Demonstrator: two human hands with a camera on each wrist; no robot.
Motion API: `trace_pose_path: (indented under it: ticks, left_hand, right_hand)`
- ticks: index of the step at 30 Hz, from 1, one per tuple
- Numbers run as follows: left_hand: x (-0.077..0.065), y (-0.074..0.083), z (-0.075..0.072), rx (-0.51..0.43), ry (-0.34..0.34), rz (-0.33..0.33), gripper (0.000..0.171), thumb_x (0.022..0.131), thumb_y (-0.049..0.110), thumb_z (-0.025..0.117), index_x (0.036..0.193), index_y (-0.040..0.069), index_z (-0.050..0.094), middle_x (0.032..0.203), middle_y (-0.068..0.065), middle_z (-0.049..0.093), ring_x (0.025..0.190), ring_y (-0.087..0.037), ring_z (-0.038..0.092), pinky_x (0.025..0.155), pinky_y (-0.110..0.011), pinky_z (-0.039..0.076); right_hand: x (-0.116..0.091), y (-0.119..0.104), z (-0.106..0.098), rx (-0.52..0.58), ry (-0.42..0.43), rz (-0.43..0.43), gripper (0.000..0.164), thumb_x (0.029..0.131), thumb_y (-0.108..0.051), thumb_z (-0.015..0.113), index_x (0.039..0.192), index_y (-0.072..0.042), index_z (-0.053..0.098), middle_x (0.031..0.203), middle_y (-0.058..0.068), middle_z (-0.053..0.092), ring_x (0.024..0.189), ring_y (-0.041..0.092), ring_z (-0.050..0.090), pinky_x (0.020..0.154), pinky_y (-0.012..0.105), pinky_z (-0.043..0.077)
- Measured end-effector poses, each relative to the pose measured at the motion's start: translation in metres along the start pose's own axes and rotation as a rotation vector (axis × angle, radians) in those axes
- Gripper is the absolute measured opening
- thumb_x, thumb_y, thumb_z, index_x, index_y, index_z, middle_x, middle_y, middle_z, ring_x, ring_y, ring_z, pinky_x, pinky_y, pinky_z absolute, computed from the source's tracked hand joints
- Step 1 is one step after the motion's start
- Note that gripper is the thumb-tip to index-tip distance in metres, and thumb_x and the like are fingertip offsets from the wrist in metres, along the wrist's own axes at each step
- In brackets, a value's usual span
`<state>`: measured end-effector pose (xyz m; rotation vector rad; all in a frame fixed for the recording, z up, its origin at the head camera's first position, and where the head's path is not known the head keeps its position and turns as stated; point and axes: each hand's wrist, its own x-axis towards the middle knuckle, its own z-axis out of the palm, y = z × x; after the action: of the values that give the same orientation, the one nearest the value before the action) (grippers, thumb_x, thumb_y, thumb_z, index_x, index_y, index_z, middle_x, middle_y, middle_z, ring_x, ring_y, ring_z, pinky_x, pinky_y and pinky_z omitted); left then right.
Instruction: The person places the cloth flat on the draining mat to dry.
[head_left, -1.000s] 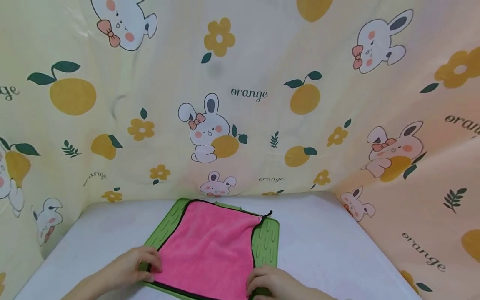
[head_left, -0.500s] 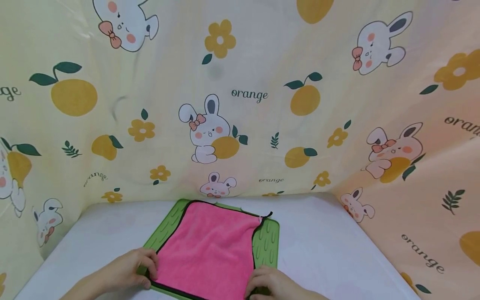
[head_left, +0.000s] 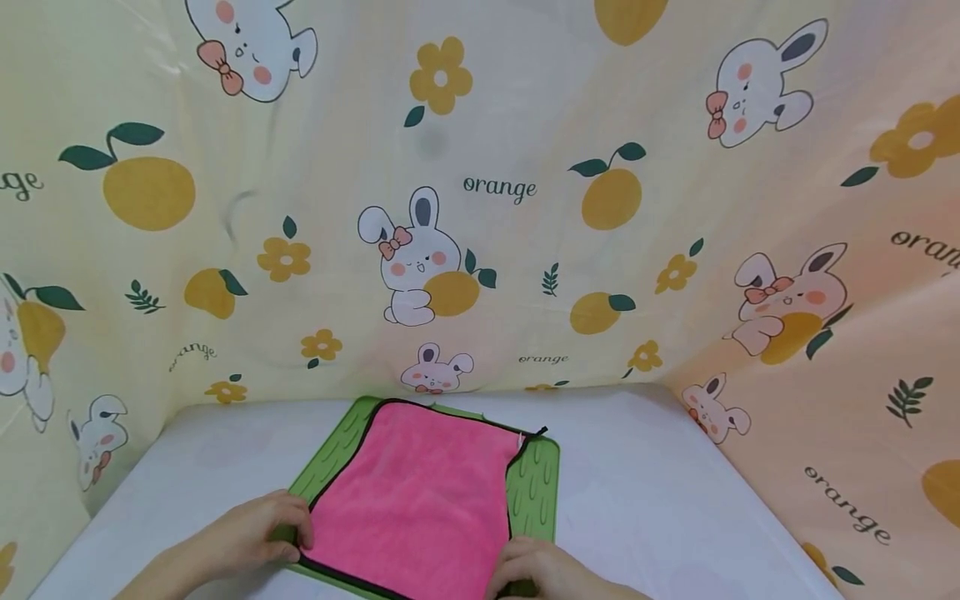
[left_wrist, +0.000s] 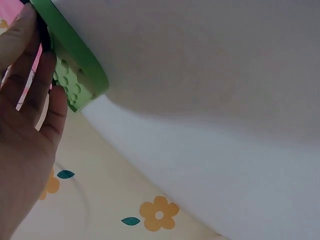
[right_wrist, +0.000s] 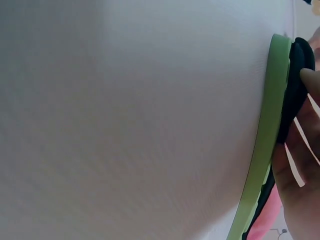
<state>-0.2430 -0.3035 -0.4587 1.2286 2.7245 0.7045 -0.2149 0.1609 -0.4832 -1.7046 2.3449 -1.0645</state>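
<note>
A pink cloth (head_left: pixel 420 500) with a black border lies spread over a green mat (head_left: pixel 534 492) with raised markings. At the cloth's near left corner, my left hand (head_left: pixel 251 533) pinches the black edge between thumb and fingers. My right hand (head_left: pixel 555 573) pinches the near right corner, partly cut off by the bottom of the head view. In the left wrist view the green mat's rounded corner (left_wrist: pixel 82 80) shows beside my fingers. The right wrist view shows my thumb on the dark border (right_wrist: pixel 295 92), just above the mat's green rim (right_wrist: pixel 267 115).
The mat stands on a white tabletop (head_left: pixel 645 483). A pale yellow sheet (head_left: pixel 495 267) printed with rabbits, oranges and flowers rises behind it and along both sides. A small black loop (head_left: pixel 542 432) sticks out from the cloth's far right corner.
My left hand has shifted slightly left with the cloth's corner, and my right hand has moved a little toward the front. The cloth's middle looks flatter, with fewer wrinkles.
</note>
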Motion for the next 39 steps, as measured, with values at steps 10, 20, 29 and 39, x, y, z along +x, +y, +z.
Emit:
trace_pose_path:
  ticks: [10,20,29,39]
  left_hand:
    - [-0.001,-0.005,-0.003,-0.141,-0.039,-0.05,0.017,0.085,0.011,0.083,0.096,0.023,0.076,0.098,0.017,0.066,0.093,0.0,0.058,0.082,-0.03,0.054]
    - [-0.001,0.001,0.0,-0.365,0.061,-0.249,0.013,0.095,0.009,0.074,0.108,0.009,0.07,0.108,-0.004,0.06,0.084,-0.004,0.058,0.071,-0.024,0.054]
    - [0.005,0.001,0.012,-0.275,0.143,-0.338,0.021,0.092,0.013,0.08,0.108,0.007,0.069,0.103,-0.006,0.051,0.076,-0.003,0.05,0.063,-0.023,0.048]
    - [0.008,0.001,0.015,-0.292,0.106,-0.371,0.022,0.094,0.015,0.078,0.112,0.006,0.068,0.099,-0.005,0.052,0.076,-0.005,0.048,0.063,-0.024,0.046]
  right_hand:
    - [0.007,-0.002,-0.015,0.03,-0.076,0.044,0.016,0.101,-0.017,0.069,0.116,-0.015,0.075,0.112,-0.004,0.07,0.111,0.002,0.059,0.094,0.022,0.051]
    - [0.01,0.045,-0.06,0.014,0.289,0.362,0.016,0.1,-0.013,0.07,0.113,-0.006,0.074,0.108,0.007,0.074,0.099,0.011,0.066,0.081,0.029,0.058]
    - [0.018,0.092,-0.08,-0.055,0.504,0.704,0.014,0.098,-0.012,0.072,0.11,-0.005,0.075,0.101,0.003,0.075,0.092,0.018,0.067,0.076,0.029,0.053]
    - [0.034,0.121,-0.079,-0.19,0.445,0.809,0.007,0.093,-0.011,0.077,0.099,-0.012,0.08,0.097,0.0,0.076,0.09,0.017,0.068,0.08,0.037,0.056]
